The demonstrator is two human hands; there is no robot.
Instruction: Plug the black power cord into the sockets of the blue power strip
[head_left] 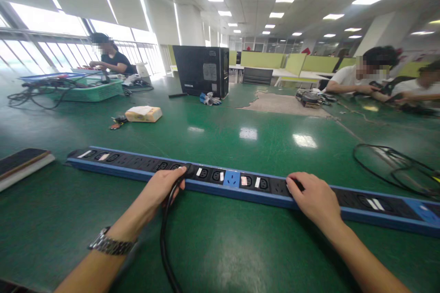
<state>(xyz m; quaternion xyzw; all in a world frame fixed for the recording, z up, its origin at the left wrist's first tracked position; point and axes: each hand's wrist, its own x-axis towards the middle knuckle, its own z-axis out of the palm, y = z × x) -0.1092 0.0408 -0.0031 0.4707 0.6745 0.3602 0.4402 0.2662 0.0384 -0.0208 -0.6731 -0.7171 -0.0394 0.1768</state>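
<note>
A long blue-edged power strip with black sockets, one blue socket in the middle and small white and pink stickers lies across the green table. My left hand pinches a black plug against the strip's sockets; its thick black cable runs down toward me. How far the plug sits in a socket is hidden by my fingers. Farther right, my right hand is wrapped over the same strip, thumb on the near side of several sockets, fingers curled over its far edge.
A black computer case stands at the back, gloves beside it. A tissue pack and a green basket with cables are left; a dark flat object lies nearer. Loose black cable coils right. Other people sit around the table.
</note>
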